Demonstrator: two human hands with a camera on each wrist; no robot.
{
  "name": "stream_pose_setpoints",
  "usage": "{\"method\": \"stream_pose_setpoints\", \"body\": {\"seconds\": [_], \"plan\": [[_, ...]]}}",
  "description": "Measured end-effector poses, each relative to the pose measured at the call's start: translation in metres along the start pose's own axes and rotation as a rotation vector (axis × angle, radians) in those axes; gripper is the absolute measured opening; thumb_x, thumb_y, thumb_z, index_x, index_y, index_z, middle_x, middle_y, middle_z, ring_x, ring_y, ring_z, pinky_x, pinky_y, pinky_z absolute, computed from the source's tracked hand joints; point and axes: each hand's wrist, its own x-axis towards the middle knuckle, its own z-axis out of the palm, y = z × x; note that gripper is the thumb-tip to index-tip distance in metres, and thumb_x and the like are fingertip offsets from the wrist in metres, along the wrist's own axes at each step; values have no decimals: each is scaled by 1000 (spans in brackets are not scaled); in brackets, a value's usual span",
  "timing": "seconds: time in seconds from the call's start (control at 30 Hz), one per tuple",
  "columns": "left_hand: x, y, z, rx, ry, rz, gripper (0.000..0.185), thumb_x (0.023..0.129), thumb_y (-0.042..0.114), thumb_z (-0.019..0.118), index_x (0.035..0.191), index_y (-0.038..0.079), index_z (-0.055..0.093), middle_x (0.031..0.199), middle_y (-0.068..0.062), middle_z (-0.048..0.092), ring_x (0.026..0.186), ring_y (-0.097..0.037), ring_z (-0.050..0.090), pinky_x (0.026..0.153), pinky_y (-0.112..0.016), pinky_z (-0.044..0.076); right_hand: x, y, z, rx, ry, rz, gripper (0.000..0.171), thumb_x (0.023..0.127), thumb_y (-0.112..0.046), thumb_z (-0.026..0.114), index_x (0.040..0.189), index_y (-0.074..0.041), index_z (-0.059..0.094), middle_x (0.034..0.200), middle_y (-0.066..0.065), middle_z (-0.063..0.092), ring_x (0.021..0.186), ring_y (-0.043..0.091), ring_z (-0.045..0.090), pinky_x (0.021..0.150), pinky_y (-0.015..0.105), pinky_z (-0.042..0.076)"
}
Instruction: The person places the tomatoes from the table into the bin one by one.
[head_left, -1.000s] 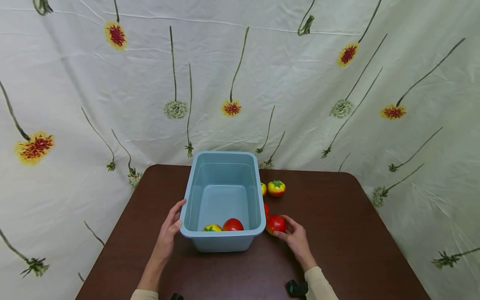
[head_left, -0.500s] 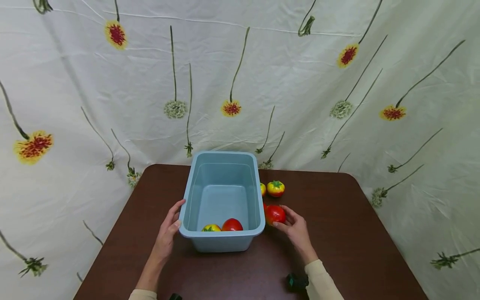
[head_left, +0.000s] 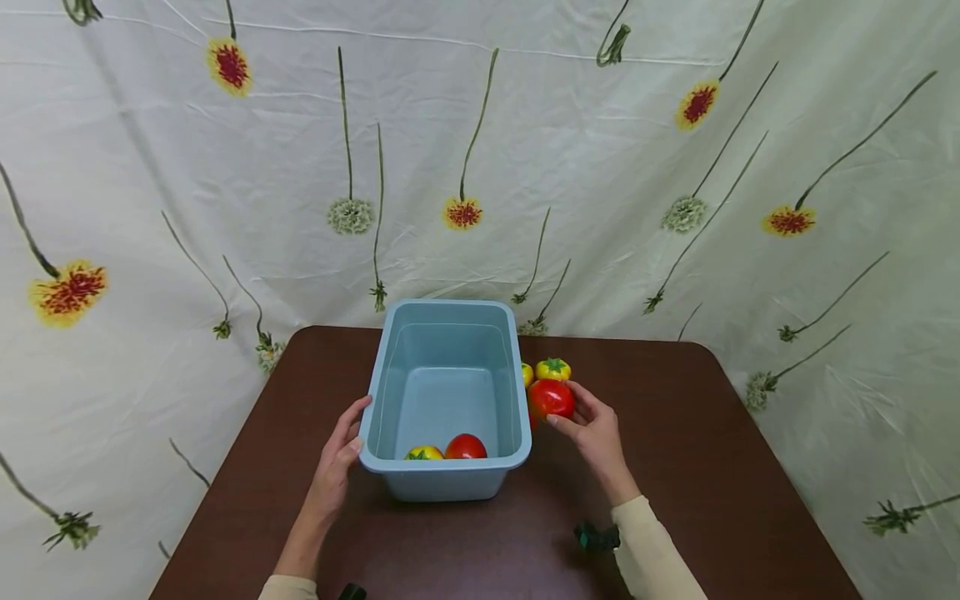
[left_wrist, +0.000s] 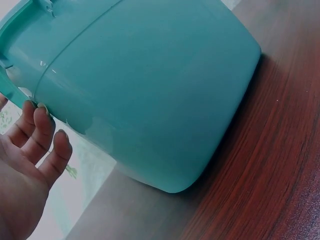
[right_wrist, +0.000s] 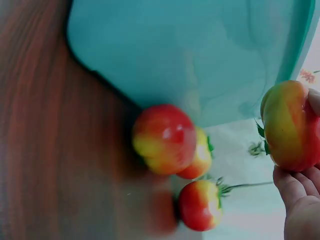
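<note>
On the bench (head_left: 675, 458), left grip (head_left: 333, 464) clasps bin rim (head_left: 446, 465), presumably for steadiness; right grip (head_left: 599, 433) holds tomato (head_left: 551, 399) aloft.

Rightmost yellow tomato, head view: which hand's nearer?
Right. Right hand is close in front of the yellow tomato; left hand is across the bin, at its left rim.

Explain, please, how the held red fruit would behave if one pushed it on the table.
The red fruit would probably roll, as its sides look rounded. Its shiny skin may be slippery. It seems firm: no dent shows where it is held.
</note>
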Motion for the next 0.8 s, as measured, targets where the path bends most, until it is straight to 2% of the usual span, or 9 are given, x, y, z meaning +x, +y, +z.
{"method": "stream_pose_setpoints", "body": {"seconds": [0.2, 0.43, 0.67, 0.8], "plan": [[1, 0, 0, -3, 3, -4, 52, 99, 23, 33, 151, 20, 32, 137, -25, 48, 115, -24, 59, 88, -25, 48, 5, -16, 3, 8, 24, -37, 66, 81, -21, 79, 140, -11, 51, 141, 10, 55, 126, 31, 57, 94, 32, 49], [0, 0, 0, -6, 2, -9, 52, 99, 24, 34, 151, 21, 32, 141, -24, 47, 117, -23, 59, 89, -24, 48, 8, -30, 7, 47, 31, -96, 63, 81, -19, 79, 138, -11, 54, 139, 9, 57, 124, 29, 59, 91, 26, 50], [-1, -1, -1, 10, -39, 55, 53, 101, 21, 32, 153, 15, 28, 140, -23, 46, 118, -17, 57, 90, -23, 46, 11, -40, 15, 82, -17, -140, 62, 81, -16, 78, 137, -8, 54, 136, 12, 59, 121, 31, 60, 90, 26, 51], [-1, -1, 0, 0, -24, 51, 52, 100, 20, 33, 152, 15, 30, 139, -22, 48, 117, -17, 58, 89, -23, 46, 12, -47, 22, 89, -43, -148, 62, 81, -16, 78, 137, -9, 54, 135, 10, 60, 121, 30, 60, 91, 29, 51]]}}
